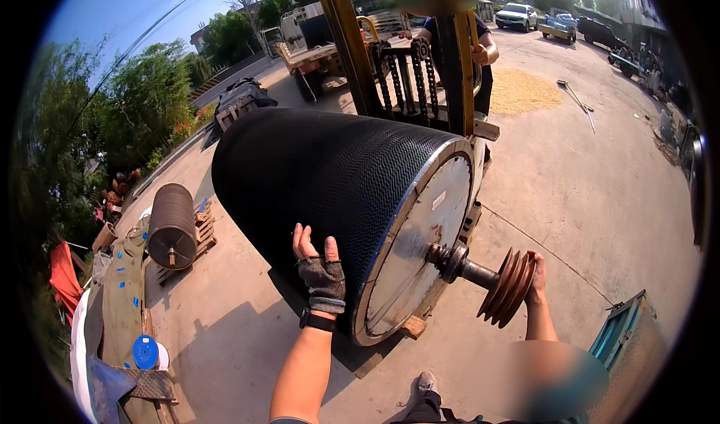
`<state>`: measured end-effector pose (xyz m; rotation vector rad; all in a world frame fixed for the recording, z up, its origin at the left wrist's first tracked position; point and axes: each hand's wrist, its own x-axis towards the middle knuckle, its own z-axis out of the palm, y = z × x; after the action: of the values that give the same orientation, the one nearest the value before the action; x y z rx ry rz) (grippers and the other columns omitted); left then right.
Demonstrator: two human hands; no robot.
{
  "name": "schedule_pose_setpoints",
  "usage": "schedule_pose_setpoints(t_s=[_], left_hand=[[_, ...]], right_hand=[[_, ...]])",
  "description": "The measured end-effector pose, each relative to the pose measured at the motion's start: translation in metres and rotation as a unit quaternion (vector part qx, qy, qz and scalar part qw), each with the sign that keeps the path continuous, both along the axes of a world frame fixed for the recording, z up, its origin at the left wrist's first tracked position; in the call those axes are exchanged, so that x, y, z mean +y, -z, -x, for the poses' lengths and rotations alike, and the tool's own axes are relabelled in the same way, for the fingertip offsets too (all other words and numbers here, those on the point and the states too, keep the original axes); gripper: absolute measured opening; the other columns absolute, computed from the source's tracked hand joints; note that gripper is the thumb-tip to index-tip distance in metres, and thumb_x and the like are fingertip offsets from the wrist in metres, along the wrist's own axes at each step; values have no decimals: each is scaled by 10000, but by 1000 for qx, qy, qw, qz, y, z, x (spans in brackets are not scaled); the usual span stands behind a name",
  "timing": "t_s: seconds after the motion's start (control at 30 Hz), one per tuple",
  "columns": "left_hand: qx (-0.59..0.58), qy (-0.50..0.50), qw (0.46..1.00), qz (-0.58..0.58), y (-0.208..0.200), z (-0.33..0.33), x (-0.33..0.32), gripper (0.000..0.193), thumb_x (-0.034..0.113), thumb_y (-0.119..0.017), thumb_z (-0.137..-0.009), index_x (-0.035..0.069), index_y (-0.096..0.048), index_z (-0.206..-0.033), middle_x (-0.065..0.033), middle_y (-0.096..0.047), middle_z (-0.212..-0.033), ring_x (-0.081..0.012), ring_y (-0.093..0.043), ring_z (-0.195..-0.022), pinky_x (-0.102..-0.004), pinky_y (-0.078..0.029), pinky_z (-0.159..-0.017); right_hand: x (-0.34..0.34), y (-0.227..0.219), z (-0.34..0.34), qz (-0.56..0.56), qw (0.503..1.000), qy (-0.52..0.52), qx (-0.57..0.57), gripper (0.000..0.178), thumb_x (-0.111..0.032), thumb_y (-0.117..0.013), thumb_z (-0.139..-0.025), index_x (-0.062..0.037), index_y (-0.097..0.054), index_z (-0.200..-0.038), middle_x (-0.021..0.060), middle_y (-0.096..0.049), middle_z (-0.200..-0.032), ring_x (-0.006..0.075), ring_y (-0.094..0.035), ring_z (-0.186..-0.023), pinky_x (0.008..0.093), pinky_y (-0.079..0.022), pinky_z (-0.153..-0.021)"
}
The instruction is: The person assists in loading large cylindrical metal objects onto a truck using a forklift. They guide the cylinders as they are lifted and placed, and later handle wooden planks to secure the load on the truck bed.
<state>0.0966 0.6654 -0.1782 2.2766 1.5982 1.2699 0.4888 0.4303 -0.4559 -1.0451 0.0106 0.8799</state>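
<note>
A large black drum (315,169) with a textured surface lies on its side in front of me. Its round grey end plate (401,274) faces right, with a dark shaft (477,275) sticking out of the centre. At the shaft's outer end sits a rusty multi-groove pulley (504,290). My left hand (321,271), in a grey fingerless glove, is raised against the drum's near side, fingers extended. Bare, my right hand (537,275) grips the pulley's outer rim; some of its fingers are hidden behind it.
A yellow forklift mast (349,49) with chains rises behind the drum, and a person (487,53) holds it there. A wooden block (413,326) sits under the end plate. Left are a smaller drum (172,221) on a pallet and a blue spool (146,351); a teal metal frame (616,326) stands right.
</note>
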Motion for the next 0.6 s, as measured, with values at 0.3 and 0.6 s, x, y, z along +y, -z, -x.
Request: schedule_pose_setpoints(t_s=[0.3,0.6], left_hand=[[-11,48,999,-8,18,10,49,573,405,-550,-980,-25,-416,-1334,-245,-378,-1441,-413,-391,-1335,-518,-362,-1099],[-14,80,997,-6,40,16,77,557,390,-571,-969,-27,-429,-1309,-237,-392,-1428,-411,-400,-1323,-521,-370,-1097]], right_hand=[[5,-8,30,0,998,54,29,351,-425,-543,-956,-107,-589,-1097,19,-575,-981,210,-614,-909,374,-531,-814],[4,6,51,-14,994,109,29,345,-440,-534,-956,-122,-594,-1074,26,-581,-942,209,-617,-873,367,-534,-778]])
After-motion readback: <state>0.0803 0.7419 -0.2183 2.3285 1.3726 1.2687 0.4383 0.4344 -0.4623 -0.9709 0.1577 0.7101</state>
